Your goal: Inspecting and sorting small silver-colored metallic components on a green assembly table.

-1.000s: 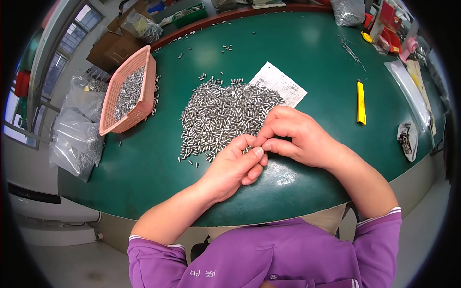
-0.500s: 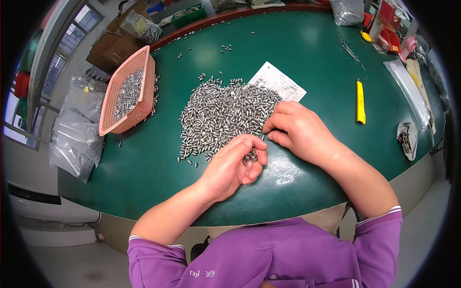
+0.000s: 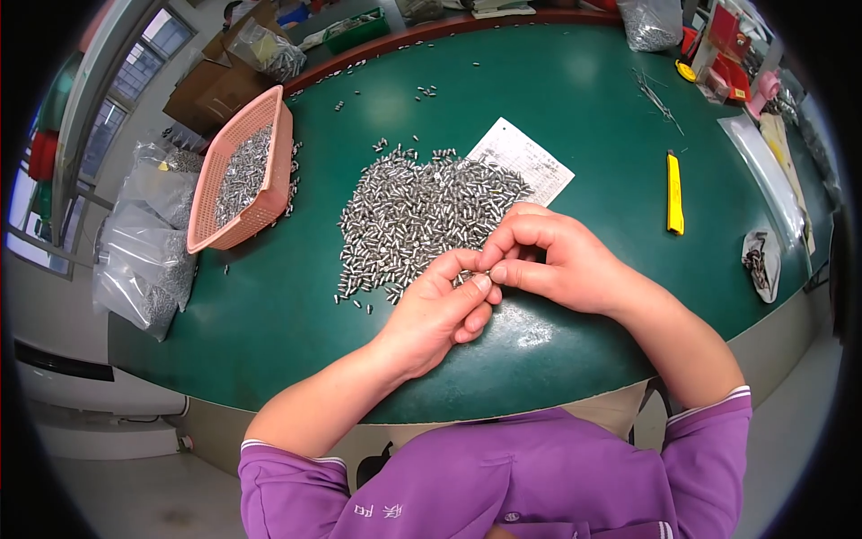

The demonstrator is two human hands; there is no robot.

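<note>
A broad pile of small silvery metal pins [image 3: 413, 211], short and rounded like bullets, lies on the green tabletop in front of me. At its near right edge my two hands meet. My left hand [image 3: 435, 314] is closed, palm partly up, its thumb and forefinger pinched together. My right hand [image 3: 570, 269] touches those fingertips with its own thumb and forefinger. Between the fingertips sits a tiny metal pin [image 3: 489, 275], mostly covered. The curled fingers of my left hand hide whatever lies in its palm.
A pink basket [image 3: 199, 211] of the same pins stands at the left, beside filled clear bags [image 3: 135, 269]. Behind the pile lies a printed paper sheet [image 3: 530, 157]. On the right are a yellow utility knife [image 3: 674, 193], thin wires [image 3: 658, 97] and a small white pouch [image 3: 761, 263].
My right hand has moved from the pile's edge to my left fingertips. The left thumb has closed against the forefinger; the pins seen in that hand before are now covered.
</note>
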